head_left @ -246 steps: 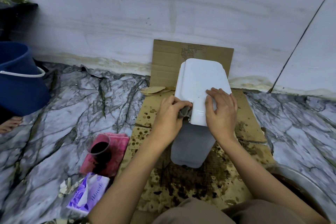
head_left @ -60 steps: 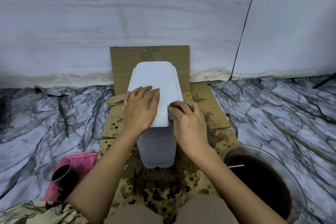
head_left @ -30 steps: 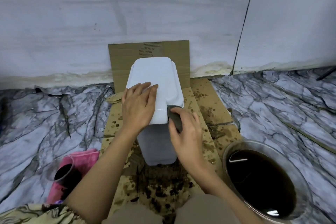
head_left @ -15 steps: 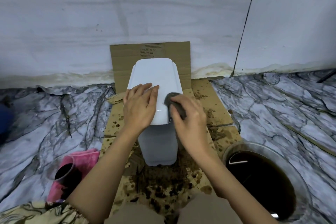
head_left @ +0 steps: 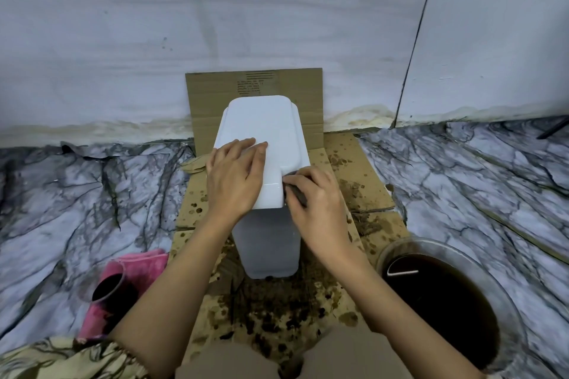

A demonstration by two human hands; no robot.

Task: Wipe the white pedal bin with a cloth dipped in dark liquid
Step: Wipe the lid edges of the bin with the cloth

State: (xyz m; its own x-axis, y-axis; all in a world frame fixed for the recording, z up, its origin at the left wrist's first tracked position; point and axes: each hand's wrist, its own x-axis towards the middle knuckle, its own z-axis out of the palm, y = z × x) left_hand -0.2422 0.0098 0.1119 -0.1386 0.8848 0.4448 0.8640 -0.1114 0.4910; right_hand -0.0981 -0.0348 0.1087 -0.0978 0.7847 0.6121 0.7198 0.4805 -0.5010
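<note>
Nearest, lower right: bowl [head_left: 511, 321] of dark liquid on the marble-print floor, close to the right forearm. Lower left: cup [head_left: 108, 283] of dark liquid standing on a pink towel [head_left: 144, 264]. Stained cardboard [head_left: 363, 191] covers the floor in the middle, one flap propped against the wall.

Bin [head_left: 264, 144] stands upright on the cardboard, lid closed. Left hand [head_left: 234, 179] lies flat on the lid's near left part, fingers straight, holding it steady. Right hand [head_left: 320, 204] has its fingers curled round a dark cloth [head_left: 296, 192], pressing it to the lid's near right edge, where the lid tab meets the body.

Judgement: wiping in progress along the right lid edge; the bin still looks mostly white.

Risks: a hard sideways push could tip or slide the light bin if the left hand eases off. The right elbow dropping back could knock the bowl and spill it. A sodden cloth would drip more onto the cardboard.
</note>
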